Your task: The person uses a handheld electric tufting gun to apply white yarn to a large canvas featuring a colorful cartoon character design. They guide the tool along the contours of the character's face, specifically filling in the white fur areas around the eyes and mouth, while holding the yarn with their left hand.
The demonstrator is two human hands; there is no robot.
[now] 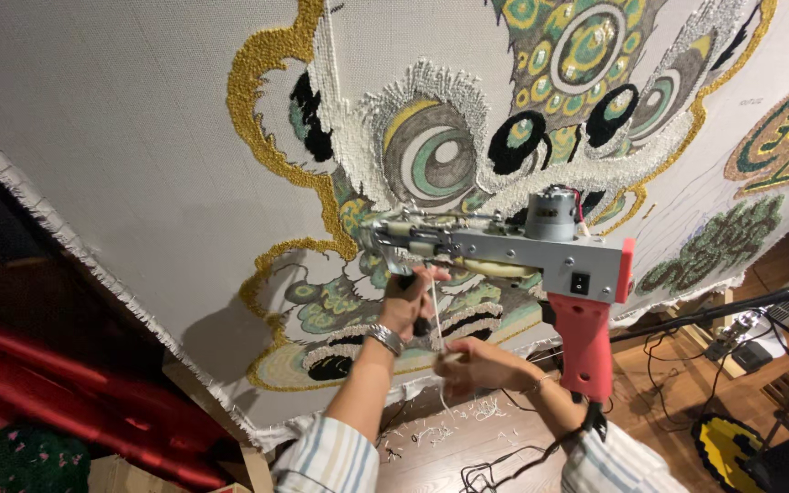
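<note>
Both hands work at a tufting gun (522, 251): left hand (408, 301) grips it, right hand (472, 363) pinches white yarn (435, 315).

1. Left hand (405, 301) gripping the front handle under a grey tufting gun (504, 245).
2. Right hand (470, 363), at five o'clock from it, pinching white yarn (435, 310).
3. Tufted cloth (139, 137) behind, at twelve o'clock.

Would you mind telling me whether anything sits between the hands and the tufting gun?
Nothing visible does. The left hand already grips the black front handle under the tufting gun, and the right hand pinches the white yarn running up to it. The red rear grip hangs free, with no hand on it.
</note>
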